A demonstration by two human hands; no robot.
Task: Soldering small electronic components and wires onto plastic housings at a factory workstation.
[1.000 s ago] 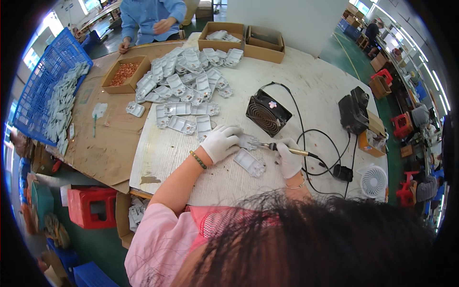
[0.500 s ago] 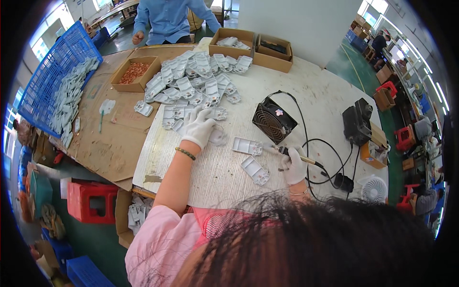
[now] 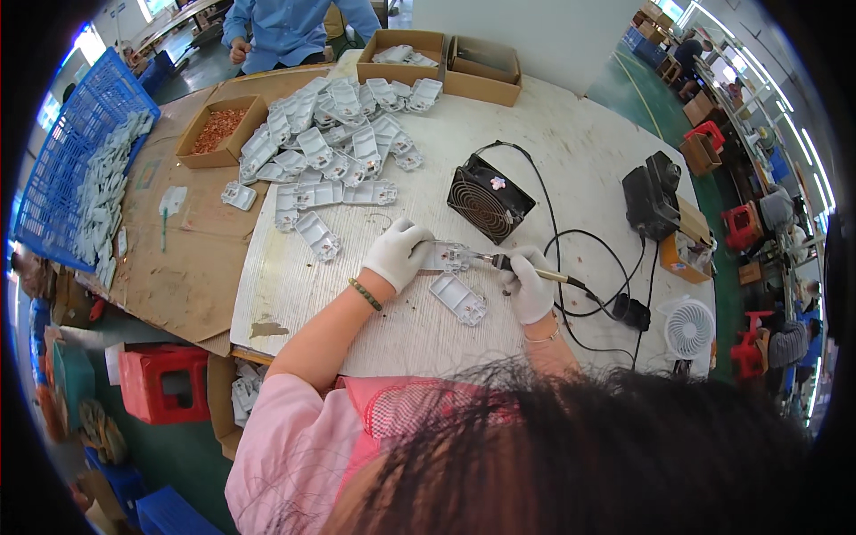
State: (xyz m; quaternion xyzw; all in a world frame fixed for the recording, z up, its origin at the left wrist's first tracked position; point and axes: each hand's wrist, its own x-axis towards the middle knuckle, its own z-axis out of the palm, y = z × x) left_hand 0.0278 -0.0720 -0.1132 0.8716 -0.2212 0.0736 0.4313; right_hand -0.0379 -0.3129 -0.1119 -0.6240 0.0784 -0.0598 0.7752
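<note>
My left hand [image 3: 399,253], in a white glove, has its fingers closed on the left end of a pale grey plastic housing [image 3: 439,259]. In my gloved right hand [image 3: 532,287] is a soldering iron [image 3: 552,275], held like a pen. Its tip reaches the right end of that housing, where small metal parts sit; whether it touches them I cannot tell. Just below lies a second housing [image 3: 458,299], tilted. Farther left, another housing [image 3: 317,236] rests below a short row of housings [image 3: 308,194].
Behind the row is a heap of housings [image 3: 343,125]. A copper-coloured parts box [image 3: 183,147] and blue crate [image 3: 67,169] stand left. A black fan [image 3: 490,201], cables, a black soldering unit [image 3: 654,198] and white fan [image 3: 689,328] stand right. A person in blue [image 3: 285,31] is across the table.
My left hand has come from the row of housings toward me and right, onto the housing by the iron. One housing now lies angled below the row. The whole view has shifted slightly.
</note>
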